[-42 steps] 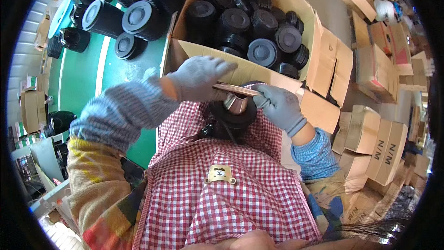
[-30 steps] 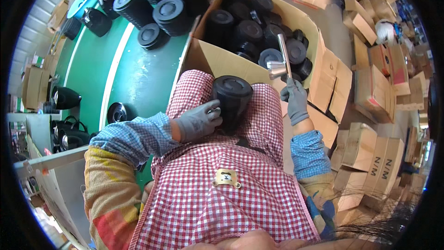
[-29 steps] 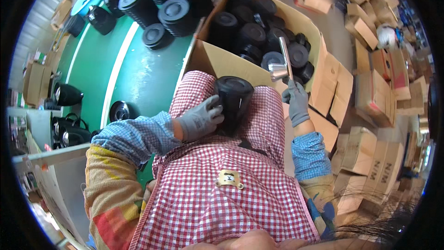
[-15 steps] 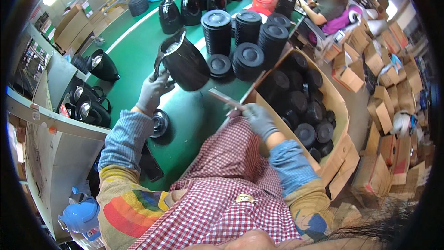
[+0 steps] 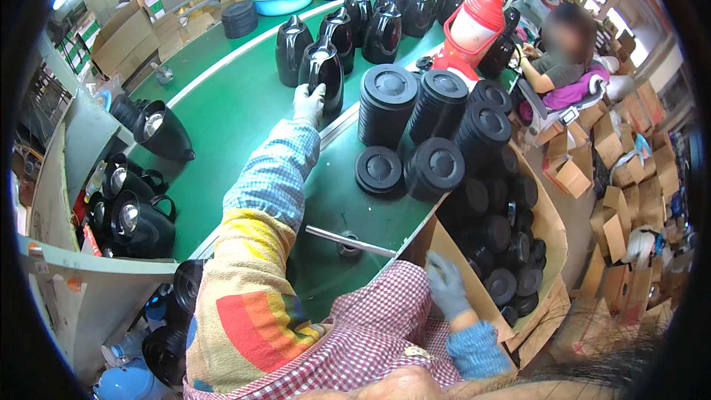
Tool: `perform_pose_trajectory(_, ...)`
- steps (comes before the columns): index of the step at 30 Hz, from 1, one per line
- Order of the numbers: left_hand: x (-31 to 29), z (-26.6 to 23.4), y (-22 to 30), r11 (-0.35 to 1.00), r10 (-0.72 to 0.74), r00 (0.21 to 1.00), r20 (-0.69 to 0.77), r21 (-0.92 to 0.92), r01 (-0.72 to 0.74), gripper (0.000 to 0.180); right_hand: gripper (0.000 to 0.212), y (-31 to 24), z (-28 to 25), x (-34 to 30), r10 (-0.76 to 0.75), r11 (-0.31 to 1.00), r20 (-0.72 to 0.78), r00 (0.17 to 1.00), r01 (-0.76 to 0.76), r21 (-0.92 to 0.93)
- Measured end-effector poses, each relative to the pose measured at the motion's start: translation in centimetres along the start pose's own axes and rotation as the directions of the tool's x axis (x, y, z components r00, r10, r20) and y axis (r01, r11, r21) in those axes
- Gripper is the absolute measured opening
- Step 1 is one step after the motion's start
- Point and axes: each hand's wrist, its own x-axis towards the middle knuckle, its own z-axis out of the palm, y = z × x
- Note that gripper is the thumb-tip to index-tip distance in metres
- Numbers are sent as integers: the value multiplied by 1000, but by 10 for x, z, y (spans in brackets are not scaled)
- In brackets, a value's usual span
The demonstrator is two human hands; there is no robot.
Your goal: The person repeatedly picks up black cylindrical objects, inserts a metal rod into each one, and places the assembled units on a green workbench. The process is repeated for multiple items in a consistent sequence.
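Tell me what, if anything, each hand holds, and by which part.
The left hand holds a black jug, apparently by its handle; the right hand seems to hold nothing.

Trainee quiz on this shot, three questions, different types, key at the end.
1. Which gloved hand is on the glossy black jug?
2. True or false: the silver metal rod-shaped tool rests on the smooth green tabletop.
3. What fills the open brown cardboard box?

Key:
1. The left hand, in a gray fabric glove.
2. True.
3. Round black parts.
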Motion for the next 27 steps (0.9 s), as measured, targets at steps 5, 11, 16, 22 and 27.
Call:
perform_pose_trajectory(5,18,20,8,996,84,993,-80,47,-80,37,28,18,-24,-68,504,826,16,864,-487,283)
perform_pose_trajectory(11,23,-41,51,866,164,986,-28,482,-130,57,31,38,-24,-89,502,782,159,850,-525,336)
perform_pose_trajectory(16,-18,-223,128,303,761,631,-151,943,-140,69,35,63,-43,-145,716,592,61,695,-652,474)
perform_pose_trajectory(22,-36,-359,98,345,407,744,-529,844,412,58,37,55,-39,-159,745,554,62,665,-667,499)
perform_pose_trajectory(27,-61,-355,115,332,522,826,-216,943,37,41,33,30,-56,-151,694,577,100,713,-635,514)
